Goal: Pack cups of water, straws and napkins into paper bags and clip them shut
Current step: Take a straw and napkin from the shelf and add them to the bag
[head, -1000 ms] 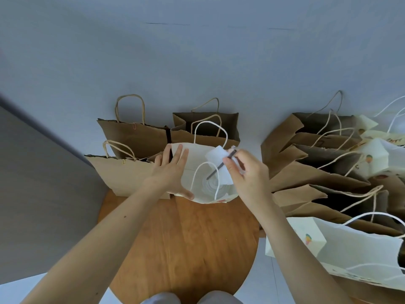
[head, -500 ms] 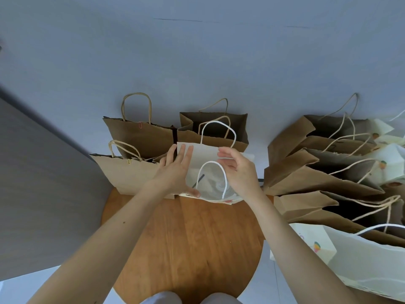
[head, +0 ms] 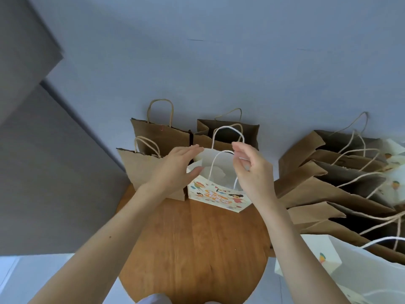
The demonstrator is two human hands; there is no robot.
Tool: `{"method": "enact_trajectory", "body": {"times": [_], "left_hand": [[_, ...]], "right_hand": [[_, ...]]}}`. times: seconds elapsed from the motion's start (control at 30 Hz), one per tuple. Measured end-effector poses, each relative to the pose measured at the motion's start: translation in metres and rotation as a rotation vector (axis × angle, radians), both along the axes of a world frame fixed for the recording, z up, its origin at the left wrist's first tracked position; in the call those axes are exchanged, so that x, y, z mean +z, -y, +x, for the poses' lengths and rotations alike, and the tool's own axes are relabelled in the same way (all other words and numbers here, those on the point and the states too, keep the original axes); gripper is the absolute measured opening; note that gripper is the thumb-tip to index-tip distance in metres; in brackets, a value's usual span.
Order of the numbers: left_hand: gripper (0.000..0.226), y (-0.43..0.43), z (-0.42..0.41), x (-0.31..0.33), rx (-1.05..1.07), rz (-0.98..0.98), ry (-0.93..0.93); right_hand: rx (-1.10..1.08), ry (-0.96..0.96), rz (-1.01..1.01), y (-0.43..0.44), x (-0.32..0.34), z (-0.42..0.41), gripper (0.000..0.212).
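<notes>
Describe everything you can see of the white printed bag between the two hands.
The white paper bag stands upright on the round wooden table, mouth open, in front of brown bags. Its near face carries a colourful cartoon print; two white cord handles arch above the rim. Its left gusset folds inward. Something pale lies inside, unclear what. The left hand lies with straight fingers against its left rim; the right hand covers its right edge, grip unclear.
</notes>
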State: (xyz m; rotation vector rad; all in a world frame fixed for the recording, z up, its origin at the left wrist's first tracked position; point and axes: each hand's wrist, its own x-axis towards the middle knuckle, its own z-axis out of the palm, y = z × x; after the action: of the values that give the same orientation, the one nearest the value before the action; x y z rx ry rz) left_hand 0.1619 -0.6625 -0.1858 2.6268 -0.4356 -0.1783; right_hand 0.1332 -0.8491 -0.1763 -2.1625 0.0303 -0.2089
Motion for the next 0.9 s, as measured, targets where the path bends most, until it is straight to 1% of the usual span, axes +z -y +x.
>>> {"method": "enact_trajectory", "body": {"times": [0.1, 0.2, 0.33, 0.43, 0.53, 0.67, 0.8, 0.9], "left_hand": [[0.05, -0.017, -0.022, 0.015, 0.055, 0.01, 0.095], [0.046, -0.037, -0.047, 0.031, 0.114, 0.006, 0.19], [0.043, -0.072, -0.084, 0.044, 0.191, -0.029, 0.258], [0.041, -0.107, -0.116, 0.052, 0.228, -0.063, 0.29], [0.044, -0.152, -0.156, 0.061, 0.29, -0.068, 0.326], [0.046, -0.223, -0.227, 0.063, 0.363, -0.071, 0.368], [0.045, -0.297, -0.308, 0.058, 0.413, -0.059, 0.338], [0.041, -0.356, -0.357, 0.062, 0.522, -0.049, 0.286]], "right_hand": [[0.107, 0.02, -0.123, -0.016, 0.001, -0.007, 0.032], [0.166, 0.015, -0.205, -0.033, 0.002, -0.019, 0.032], [0.238, 0.028, -0.248, -0.06, 0.012, -0.045, 0.028], [0.32, 0.076, -0.252, -0.095, 0.028, -0.066, 0.025], [0.388, 0.089, -0.245, -0.143, 0.043, -0.096, 0.026], [0.503, 0.134, -0.242, -0.225, 0.054, -0.156, 0.025], [0.598, 0.143, -0.25, -0.311, 0.054, -0.224, 0.025], [0.677, 0.091, -0.247, -0.371, 0.055, -0.261, 0.026]]}}
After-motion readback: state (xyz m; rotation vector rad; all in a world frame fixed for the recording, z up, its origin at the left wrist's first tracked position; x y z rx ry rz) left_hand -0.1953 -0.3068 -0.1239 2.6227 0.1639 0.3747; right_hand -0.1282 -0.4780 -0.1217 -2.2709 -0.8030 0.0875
